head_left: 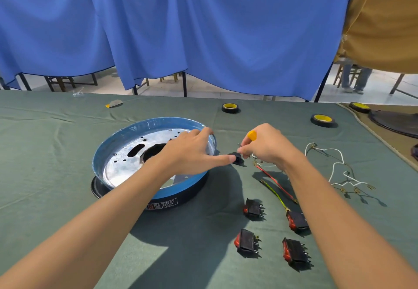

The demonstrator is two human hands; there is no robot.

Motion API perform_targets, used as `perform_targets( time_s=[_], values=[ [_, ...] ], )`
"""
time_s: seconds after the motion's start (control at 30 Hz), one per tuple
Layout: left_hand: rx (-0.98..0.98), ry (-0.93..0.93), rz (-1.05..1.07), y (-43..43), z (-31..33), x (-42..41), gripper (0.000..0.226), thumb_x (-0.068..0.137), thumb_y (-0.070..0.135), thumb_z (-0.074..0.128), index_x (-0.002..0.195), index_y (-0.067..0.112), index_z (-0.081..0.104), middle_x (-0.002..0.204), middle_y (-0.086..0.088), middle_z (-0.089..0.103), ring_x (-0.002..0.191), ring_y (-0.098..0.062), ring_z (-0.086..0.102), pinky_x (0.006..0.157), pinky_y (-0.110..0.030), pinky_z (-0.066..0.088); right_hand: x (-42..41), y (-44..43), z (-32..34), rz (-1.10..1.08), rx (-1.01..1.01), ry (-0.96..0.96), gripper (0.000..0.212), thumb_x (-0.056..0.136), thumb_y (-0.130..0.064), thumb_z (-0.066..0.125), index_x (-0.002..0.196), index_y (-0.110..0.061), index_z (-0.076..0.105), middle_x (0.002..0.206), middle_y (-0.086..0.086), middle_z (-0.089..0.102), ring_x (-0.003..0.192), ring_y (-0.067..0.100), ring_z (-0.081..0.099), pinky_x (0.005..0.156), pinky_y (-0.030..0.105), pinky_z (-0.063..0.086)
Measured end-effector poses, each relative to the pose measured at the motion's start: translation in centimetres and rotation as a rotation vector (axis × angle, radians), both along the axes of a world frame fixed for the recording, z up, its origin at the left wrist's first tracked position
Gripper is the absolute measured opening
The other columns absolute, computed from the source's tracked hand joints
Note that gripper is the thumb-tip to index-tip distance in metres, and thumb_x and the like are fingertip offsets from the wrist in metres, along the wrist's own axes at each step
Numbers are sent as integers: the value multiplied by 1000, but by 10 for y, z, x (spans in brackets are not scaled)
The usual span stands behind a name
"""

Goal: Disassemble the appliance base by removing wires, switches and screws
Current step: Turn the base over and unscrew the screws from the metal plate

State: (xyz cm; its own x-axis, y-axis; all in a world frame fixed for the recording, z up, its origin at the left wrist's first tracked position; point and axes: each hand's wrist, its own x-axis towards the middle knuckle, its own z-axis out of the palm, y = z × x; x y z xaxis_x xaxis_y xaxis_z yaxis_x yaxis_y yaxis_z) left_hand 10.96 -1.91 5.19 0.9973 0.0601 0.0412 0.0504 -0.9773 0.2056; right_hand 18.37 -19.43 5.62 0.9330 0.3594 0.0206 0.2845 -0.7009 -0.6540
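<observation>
Both forearms are stretched forward. The left hand (192, 150) is spread flat, its thumb extended toward the right's grip. The right hand (267, 146) is curled round a yellow handle (251, 135), fingertips drawn together below it.

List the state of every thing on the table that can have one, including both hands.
appliance base: open side up on the cloth.
switches: four, out of the base, lying on the cloth.
white wires: loose, off the base.
red wire: loose on the cloth.
left hand: fingers straight, on the base's rim.
small black part: beside the base, left thumb touching it.
right hand: grips the yellow-handled tool.
</observation>
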Motion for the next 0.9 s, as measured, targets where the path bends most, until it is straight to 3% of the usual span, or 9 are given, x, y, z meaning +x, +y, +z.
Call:
perform_targets(
  time_s=[0.13,0.23,0.33,0.4,0.5,0.6,0.7,0.83,0.9],
  values=[
    [-23,38,-4,7,-3,-3,76,83,57,54,147,26,26,146,-3,42,131,-26,36,93,-43,36,-1,1,0,10,-70,-13,11,80,-18,76,69,-17,75,65,-7,67,61,2,53,48,17,33],
    [-23,57,-13,9,-2,-2,72,83,48,54,147,26,29,146,-3,42,132,-26,35,91,-43,36,-7,7,-8,67,-222,-21,17,78,-22,78,64,-25,68,77,0,70,77,14,62,56,22,42],
    [-31,95,-15,12,3,-2,75,83,46,55,149,26,26,148,-4,40,133,-28,35,100,-48,39,-12,19,-19,77,-309,-35,9,77,-26,78,79,-19,73,93,10,70,90,25,64,73,32,54],
    [-30,134,-15,16,5,-3,72,84,45,55,149,27,28,150,-6,37,134,-30,33,104,-51,36,-14,24,-24,52,-325,-52,17,76,-29,78,88,-18,72,100,13,67,95,31,62,82,40,55],
    [-37,203,67,16,6,-8,65,85,52,55,144,33,34,151,-12,29,138,-38,23,106,-51,29,-17,27,-27,34,-348,-75,21,77,-33,78,91,-19,70,103,13,65,96,34,61,85,43,54],
    [31,264,193,12,4,-19,82,78,69,56,144,29,28,149,-17,26,134,-42,28,100,-51,33,-18,27,-29,47,-349,-59,20,78,-34,77,89,-20,68,103,12,64,95,34,61,85,44,54],
    [94,300,179,15,2,-32,89,74,68,62,139,21,24,129,-16,41,107,-36,44,85,-43,37,-18,25,-24,45,-338,-59,27,77,-38,78,90,-15,69,96,11,66,90,30,63,80,42,55],
    [116,170,141,17,0,-45,67,76,43,66,128,17,34,89,0,48,82,-27,48,71,-36,36,-17,21,-14,31,-250,-70,27,80,-38,75,83,-11,73,82,9,68,83,26,63,74,38,55],
    [109,140,126,19,5,-45,63,72,40,68,123,18,36,84,2,49,77,-24,50,67,-36,39,-17,20,-10,24,-223,-67,31,83,-39,72,86,-8,72,81,10,68,85,26,63,74,39,54]
  ],
)
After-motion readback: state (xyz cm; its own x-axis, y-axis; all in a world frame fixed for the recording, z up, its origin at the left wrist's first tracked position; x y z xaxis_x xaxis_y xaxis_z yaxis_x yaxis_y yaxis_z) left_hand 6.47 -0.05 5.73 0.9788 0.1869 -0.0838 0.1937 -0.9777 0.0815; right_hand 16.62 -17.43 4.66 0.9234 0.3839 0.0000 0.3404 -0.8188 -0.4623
